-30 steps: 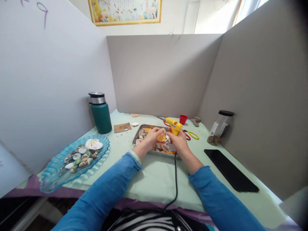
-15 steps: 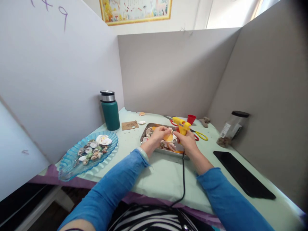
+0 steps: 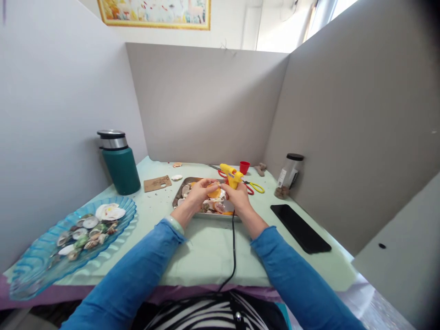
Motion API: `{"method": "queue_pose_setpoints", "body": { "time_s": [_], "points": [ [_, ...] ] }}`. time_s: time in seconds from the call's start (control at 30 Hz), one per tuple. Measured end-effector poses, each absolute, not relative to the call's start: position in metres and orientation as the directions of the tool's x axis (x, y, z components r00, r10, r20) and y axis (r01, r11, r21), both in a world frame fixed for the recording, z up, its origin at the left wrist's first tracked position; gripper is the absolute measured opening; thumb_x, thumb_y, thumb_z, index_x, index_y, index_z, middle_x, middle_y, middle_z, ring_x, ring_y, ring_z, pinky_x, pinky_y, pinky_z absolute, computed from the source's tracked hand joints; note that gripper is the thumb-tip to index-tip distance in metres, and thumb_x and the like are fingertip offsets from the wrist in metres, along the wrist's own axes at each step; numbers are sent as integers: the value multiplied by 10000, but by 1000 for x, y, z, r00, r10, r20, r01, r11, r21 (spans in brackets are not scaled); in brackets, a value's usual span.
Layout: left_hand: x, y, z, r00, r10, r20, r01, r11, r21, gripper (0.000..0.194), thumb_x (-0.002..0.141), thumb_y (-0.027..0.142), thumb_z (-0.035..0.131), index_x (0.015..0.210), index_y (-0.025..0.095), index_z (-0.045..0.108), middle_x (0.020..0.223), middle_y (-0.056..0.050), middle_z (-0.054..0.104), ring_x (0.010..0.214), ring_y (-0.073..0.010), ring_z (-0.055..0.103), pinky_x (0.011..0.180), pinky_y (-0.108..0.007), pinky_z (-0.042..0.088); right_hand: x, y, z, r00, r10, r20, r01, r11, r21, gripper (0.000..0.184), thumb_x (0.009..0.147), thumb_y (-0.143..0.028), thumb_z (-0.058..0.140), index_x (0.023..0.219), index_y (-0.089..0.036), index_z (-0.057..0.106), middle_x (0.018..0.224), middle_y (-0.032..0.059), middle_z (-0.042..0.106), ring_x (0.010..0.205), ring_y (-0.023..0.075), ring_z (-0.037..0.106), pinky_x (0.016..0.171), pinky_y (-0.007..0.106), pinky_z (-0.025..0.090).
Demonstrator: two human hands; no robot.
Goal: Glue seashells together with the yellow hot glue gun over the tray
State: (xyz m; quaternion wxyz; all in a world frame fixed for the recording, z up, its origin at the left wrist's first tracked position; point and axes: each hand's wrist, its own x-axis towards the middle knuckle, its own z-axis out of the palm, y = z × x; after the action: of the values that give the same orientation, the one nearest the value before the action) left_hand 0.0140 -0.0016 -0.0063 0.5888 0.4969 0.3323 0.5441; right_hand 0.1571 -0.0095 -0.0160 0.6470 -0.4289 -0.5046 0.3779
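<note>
My left hand [image 3: 199, 193] is closed round an orange shell [image 3: 213, 192], held over a metal tray [image 3: 178, 198] full of shells. My right hand [image 3: 238, 198] grips a yellow glue gun [image 3: 230, 174], its nozzle pointing left at the shell. Both hands meet above the tray's middle. The gun's black cord [image 3: 233, 250] runs down the table toward my body.
A blue glass dish [image 3: 37, 268] of shells sits at the front left, a green flask [image 3: 119, 162] behind it. Scissors [image 3: 256, 187], a red cup [image 3: 244, 167], a jar [image 3: 288, 181] and a black phone [image 3: 300, 228] lie to the right. Grey partition walls enclose the table.
The camera view has swung, first left and then right; my hands stay together over the tray with the shell and the glue gun in the same grip.
</note>
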Motion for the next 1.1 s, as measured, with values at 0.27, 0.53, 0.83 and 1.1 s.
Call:
{"method": "queue_pose_setpoints", "body": {
  "time_s": [0.27, 0.53, 0.83, 1.1],
  "points": [
    [15, -1, -6, 229, 970, 77, -274, -11, 962, 445, 488, 334, 934, 791, 113, 695, 720, -45, 686, 715, -167, 645, 738, -309, 519, 157, -11, -15, 209, 922, 327, -61, 346, -936, 339, 664, -327, 702, 948, -148, 654, 504, -72, 521, 458, 104, 441, 477, 239, 372],
    [15, 4, -11, 202, 976, 80, -305, -15, 952, 441, 492, 333, 931, 821, 103, 747, 797, -100, 739, 744, -190, 674, 751, -316, 532, 155, -17, -11, 192, 928, 319, -77, 339, -938, 359, 644, -357, 717, 922, -139, 656, 526, -55, 538, 478, 109, 451, 482, 244, 381],
    [18, 2, -10, 139, 983, 117, -221, -85, 972, 428, 495, 382, 921, 794, 121, 762, 753, -73, 731, 722, -180, 656, 722, -301, 516, 155, -13, -14, 223, 920, 323, -78, 347, -935, 337, 630, -341, 705, 906, -157, 646, 560, -46, 560, 518, 134, 497, 509, 262, 398],
    [15, 4, -11, 157, 980, 124, -278, -77, 957, 409, 511, 390, 906, 782, 125, 752, 763, -75, 726, 706, -172, 655, 704, -292, 512, 155, -11, -16, 186, 923, 336, -46, 350, -936, 328, 634, -342, 706, 906, -165, 652, 572, -52, 552, 482, 114, 466, 482, 255, 385]
  ]
}}
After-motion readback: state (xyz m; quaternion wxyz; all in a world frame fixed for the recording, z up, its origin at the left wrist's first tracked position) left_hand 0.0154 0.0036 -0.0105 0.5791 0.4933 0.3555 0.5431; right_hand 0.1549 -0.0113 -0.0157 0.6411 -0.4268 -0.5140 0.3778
